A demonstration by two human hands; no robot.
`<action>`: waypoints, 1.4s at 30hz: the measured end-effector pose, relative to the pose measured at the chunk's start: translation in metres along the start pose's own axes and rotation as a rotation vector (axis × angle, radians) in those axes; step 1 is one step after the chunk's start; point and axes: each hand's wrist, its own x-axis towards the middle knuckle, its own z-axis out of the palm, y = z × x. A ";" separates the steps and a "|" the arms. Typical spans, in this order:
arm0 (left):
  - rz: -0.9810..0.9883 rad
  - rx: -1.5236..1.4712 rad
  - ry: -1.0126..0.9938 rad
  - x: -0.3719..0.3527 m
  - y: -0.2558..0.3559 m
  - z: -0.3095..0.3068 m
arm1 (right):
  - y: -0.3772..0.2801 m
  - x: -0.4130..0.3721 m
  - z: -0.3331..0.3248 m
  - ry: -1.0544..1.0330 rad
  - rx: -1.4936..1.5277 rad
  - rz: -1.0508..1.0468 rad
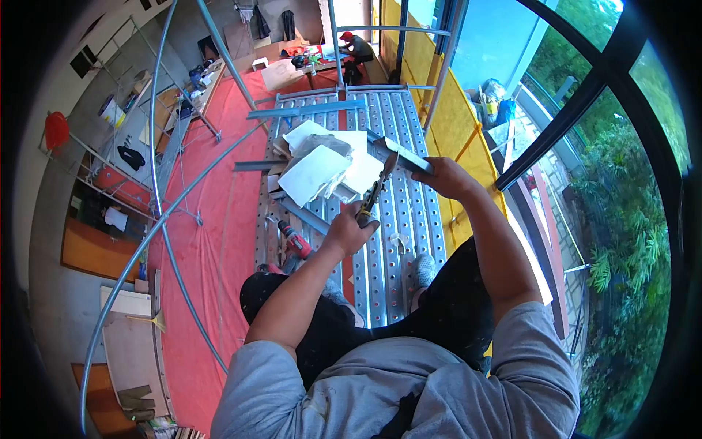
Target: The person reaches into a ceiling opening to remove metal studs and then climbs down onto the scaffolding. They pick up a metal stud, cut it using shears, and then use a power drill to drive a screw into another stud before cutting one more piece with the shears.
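Note:
My left hand [351, 233] is closed around the handles of metal snips [377, 192], whose jaws point up toward a metal channel piece [402, 155]. The far end of that channel lies by the jaws, and my right hand [447, 178] grips its near end. Beneath and left of the snips, broken white boards [316, 175] are piled on the perforated metal platform [395, 278]. A red and black power drill [294, 238] lies left of my left hand, near my foot.
Scaffold poles [157, 227] cross on the left above red sheeting [212, 241]. A blue-grey metal strip [307, 110] lies across the platform. Yellow panels [457, 132] and windows line the right side. A person in a red cap [357, 48] is at the far end.

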 end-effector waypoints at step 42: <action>-0.147 0.056 -0.051 -0.020 0.040 -0.058 | -0.016 0.012 0.028 0.282 -0.302 -0.099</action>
